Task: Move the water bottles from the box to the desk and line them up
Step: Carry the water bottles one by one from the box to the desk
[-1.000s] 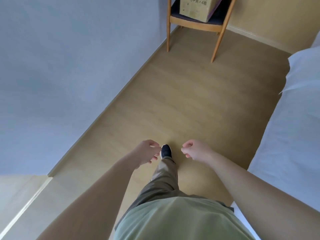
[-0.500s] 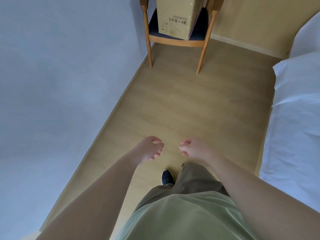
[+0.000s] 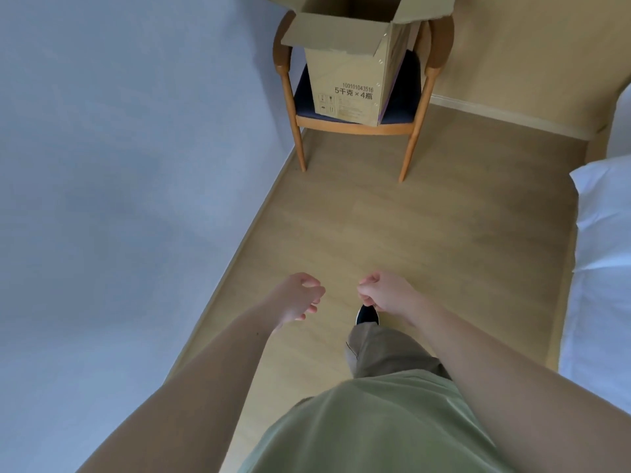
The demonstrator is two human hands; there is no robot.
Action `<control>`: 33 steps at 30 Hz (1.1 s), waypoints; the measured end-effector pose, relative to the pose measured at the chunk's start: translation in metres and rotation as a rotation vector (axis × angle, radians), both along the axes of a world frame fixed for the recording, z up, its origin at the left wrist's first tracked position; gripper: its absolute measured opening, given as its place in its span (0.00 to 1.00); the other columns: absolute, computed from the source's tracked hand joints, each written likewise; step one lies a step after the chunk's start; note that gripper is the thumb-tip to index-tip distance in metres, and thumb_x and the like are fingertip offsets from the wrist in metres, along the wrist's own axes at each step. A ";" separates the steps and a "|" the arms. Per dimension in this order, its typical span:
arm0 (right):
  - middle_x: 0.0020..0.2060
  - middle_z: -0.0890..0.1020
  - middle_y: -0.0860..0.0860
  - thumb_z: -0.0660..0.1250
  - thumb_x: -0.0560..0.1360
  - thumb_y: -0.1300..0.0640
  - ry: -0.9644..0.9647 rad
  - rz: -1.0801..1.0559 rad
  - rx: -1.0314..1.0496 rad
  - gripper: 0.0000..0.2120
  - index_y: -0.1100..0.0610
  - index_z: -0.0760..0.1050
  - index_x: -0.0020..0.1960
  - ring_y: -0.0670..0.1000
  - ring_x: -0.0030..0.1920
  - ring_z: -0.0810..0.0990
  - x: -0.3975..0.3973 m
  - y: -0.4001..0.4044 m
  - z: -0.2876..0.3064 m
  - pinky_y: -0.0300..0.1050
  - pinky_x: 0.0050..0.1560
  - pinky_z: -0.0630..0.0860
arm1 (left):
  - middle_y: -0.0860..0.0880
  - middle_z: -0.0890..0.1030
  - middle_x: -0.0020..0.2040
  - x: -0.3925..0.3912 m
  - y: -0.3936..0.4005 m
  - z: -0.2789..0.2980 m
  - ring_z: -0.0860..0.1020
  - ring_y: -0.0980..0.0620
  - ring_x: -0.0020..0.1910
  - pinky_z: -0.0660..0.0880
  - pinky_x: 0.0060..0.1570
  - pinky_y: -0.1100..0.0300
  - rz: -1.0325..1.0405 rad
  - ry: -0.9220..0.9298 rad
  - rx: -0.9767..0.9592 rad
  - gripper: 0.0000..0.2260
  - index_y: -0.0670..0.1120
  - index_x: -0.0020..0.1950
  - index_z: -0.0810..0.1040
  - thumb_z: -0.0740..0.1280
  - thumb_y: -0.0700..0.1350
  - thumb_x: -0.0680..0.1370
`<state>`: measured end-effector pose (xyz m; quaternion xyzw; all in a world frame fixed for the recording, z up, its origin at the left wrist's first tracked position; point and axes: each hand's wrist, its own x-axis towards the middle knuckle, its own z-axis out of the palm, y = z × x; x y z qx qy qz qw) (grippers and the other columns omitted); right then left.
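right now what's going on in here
A person is on the wood floor between a wall and a bed, facing an open cardboard box that sits on a chair. Both the left hand and the right hand are empty, fingers loosely curled, held out in front. No bottles or desk are in view, and the box's inside is not visible.

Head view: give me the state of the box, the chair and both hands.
box: upright on the chair seat, top flaps open, contents not visible
chair: standing on the floor by the wall
left hand: empty, fingers loosely curled
right hand: empty, fingers loosely curled
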<state>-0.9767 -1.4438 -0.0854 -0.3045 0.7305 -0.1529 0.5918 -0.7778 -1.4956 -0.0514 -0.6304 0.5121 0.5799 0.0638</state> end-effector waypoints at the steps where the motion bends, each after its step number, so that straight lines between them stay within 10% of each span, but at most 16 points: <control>1: 0.42 0.81 0.56 0.64 0.74 0.62 0.000 0.004 0.003 0.07 0.62 0.78 0.50 0.55 0.43 0.78 -0.008 -0.016 0.002 0.47 0.46 0.72 | 0.46 0.84 0.54 -0.010 -0.016 0.002 0.84 0.51 0.51 0.80 0.54 0.52 -0.008 -0.003 0.005 0.09 0.50 0.61 0.76 0.64 0.48 0.81; 11: 0.52 0.84 0.60 0.65 0.76 0.58 0.012 0.011 -0.049 0.14 0.64 0.78 0.58 0.60 0.56 0.83 -0.084 -0.154 0.023 0.52 0.52 0.77 | 0.48 0.83 0.54 -0.092 -0.154 0.023 0.82 0.52 0.53 0.80 0.55 0.55 -0.084 0.021 -0.029 0.12 0.50 0.66 0.74 0.64 0.48 0.83; 33: 0.49 0.84 0.51 0.68 0.78 0.48 0.066 -0.093 -0.227 0.10 0.51 0.77 0.56 0.49 0.48 0.83 -0.147 -0.467 0.075 0.40 0.40 0.74 | 0.48 0.83 0.55 -0.173 -0.491 0.055 0.83 0.52 0.54 0.79 0.60 0.51 -0.214 0.138 -0.113 0.12 0.50 0.64 0.77 0.66 0.49 0.82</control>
